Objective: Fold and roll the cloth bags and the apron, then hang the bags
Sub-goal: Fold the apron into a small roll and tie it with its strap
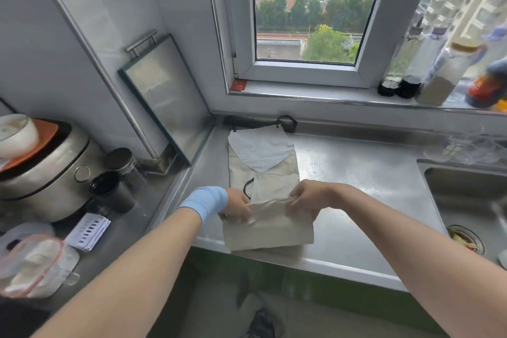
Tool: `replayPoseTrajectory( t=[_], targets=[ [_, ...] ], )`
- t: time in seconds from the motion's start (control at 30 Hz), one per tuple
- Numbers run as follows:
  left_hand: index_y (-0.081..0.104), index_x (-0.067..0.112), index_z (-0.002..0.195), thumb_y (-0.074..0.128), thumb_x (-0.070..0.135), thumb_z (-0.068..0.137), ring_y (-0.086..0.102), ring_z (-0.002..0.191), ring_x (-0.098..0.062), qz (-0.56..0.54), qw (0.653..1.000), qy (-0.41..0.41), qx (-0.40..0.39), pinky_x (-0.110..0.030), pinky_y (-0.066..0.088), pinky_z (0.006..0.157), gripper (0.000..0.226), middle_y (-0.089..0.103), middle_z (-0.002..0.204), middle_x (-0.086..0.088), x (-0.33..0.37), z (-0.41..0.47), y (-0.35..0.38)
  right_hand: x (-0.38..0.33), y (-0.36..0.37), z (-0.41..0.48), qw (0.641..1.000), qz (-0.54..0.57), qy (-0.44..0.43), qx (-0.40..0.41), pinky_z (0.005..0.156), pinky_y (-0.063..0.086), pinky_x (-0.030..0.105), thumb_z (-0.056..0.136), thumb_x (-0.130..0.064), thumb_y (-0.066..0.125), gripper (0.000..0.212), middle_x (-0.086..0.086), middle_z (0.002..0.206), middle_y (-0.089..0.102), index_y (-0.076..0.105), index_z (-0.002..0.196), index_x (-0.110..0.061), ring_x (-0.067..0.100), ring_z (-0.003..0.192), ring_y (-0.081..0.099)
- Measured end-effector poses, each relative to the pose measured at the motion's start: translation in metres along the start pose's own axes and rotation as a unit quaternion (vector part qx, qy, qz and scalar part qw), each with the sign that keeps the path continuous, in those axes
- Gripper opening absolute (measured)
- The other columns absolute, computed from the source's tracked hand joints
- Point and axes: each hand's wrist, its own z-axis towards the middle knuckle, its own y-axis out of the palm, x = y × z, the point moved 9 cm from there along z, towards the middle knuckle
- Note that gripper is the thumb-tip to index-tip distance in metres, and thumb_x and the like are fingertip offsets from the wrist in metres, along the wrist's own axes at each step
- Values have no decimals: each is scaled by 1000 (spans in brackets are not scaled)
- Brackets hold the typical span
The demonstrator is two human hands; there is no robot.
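Your left hand (238, 204) and right hand (305, 197) each hold a pinching grip on the near fold of the cloth bag (270, 232), which lies lengthwise on the table (356, 173); rolling step likely under way, next turn needs even, tight tucking.

Single head-worn view, forward and down, close over the counter (356, 173).

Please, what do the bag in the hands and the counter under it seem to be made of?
Cloth bag: probably woven cotton or canvas, beige and matte; it bends in soft creases along its fold and gives no shine. Counter: most likely stainless steel, grey with a dull sheen that reflects the window light, and a fine dotted texture on part of its surface.
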Motion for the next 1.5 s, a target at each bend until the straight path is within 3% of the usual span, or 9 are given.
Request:
replayPoseTrajectory(
  t=[0.2,0.3,0.43,0.67,0.8,0.93,1.1,1.3,1.5],
  targets=[
    [60,26,78,53,25,83,60,86,-28,-2,978,12,209,-28,46,74,8,64,87,-2,0,34,-66,-13,-69,31,959,-40,-63,272,58,43,28,82,-18,55,23,-10,68,61,64,65,-31,18,71,57],
    [61,32,111,49,34,90,59,109,-24,-21,955,9,297,-33,44,92,24,65,117,6,-4,55,-83,-11,-79,61,951,-57,-56,300,60,41,27,87,-21,55,33,-16,73,59,59,61,-41,15,77,56],
    [57,27,120,52,27,90,50,113,-20,35,886,93,452,-34,37,96,31,56,120,5,5,70,-97,-1,-89,111,953,-41,-23,300,82,52,33,90,-19,55,24,-7,106,71,72,102,-29,19,100,64],
    [22,35,149,51,48,89,11,146,-24,214,964,93,130,-42,17,116,68,9,160,1,-13,156,-7,17,-50,145,914,-288,-47,281,101,34,35,84,-11,59,64,7,146,42,41,145,-22,28,131,40],
    [0,40,151,45,59,87,-9,149,-20,251,958,66,119,-45,5,119,81,-16,161,5,-29,167,12,46,-4,150,905,-377,-78,179,119,11,41,99,-33,46,64,11,165,8,19,156,-25,27,151,8],
    [9,41,150,48,60,81,-1,148,-19,250,954,56,157,-45,5,116,82,-5,162,8,-32,159,11,62,9,149,904,-395,-54,153,121,-4,40,103,-43,32,64,11,164,-10,3,157,-28,27,152,-9],
    [20,35,148,56,51,81,5,146,-24,259,947,36,184,-44,9,114,78,7,159,1,-35,139,9,25,11,122,877,-407,-121,226,118,21,50,96,-16,43,53,22,159,22,38,149,-15,41,146,22],
    [54,34,114,60,42,80,43,117,-22,164,955,122,213,-31,36,92,35,42,122,6,-16,107,32,27,55,86,894,-397,-164,130,94,41,41,74,-69,47,69,2,121,45,45,126,-25,24,111,45],
    [39,27,126,74,53,58,23,131,-22,191,964,117,144,-34,31,110,80,28,139,3,-29,93,73,38,76,75,867,-469,-134,104,92,44,44,81,-55,48,58,6,129,44,45,127,-20,29,112,47]
  ],
)
